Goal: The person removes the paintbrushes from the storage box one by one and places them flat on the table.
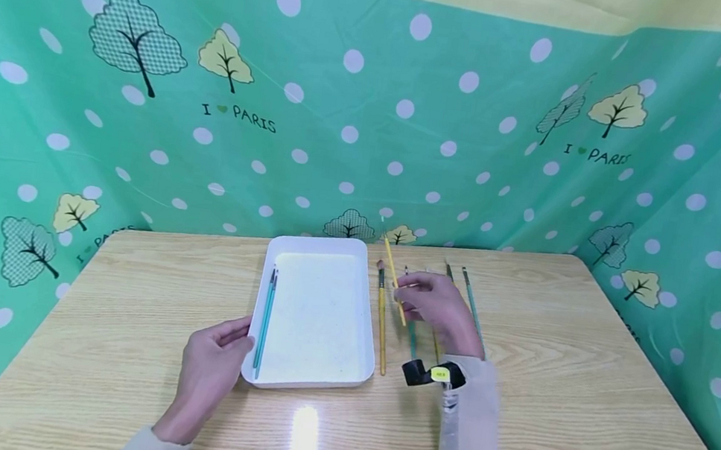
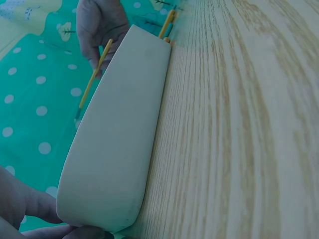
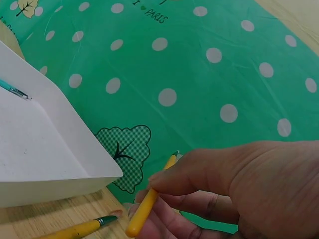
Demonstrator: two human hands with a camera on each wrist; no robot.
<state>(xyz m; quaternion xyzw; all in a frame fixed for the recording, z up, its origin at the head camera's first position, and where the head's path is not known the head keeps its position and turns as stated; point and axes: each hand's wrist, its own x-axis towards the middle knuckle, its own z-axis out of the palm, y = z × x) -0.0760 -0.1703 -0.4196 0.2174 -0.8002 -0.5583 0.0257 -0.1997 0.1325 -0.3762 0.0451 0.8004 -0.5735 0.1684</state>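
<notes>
My right hand (image 1: 435,305) pinches a yellow paintbrush (image 1: 391,259) between thumb and fingers, above the table just right of the white tray (image 1: 321,325). In the right wrist view the yellow handle (image 3: 144,214) slants up past my thumb. My left hand (image 1: 211,368) grips the tray's left wall near its front corner, thumb at the rim. Inside the tray, two teal paintbrushes (image 1: 265,326) lie side by side along the left wall. A thicker yellow paintbrush (image 1: 382,325) lies on the table alongside the tray's right wall.
Several more paintbrushes lie on the wooden table (image 1: 585,373) under and beside my right hand, partly hidden by it; a teal one (image 1: 471,299) is rightmost. A green dotted curtain (image 1: 372,129) hangs behind the table and along both sides.
</notes>
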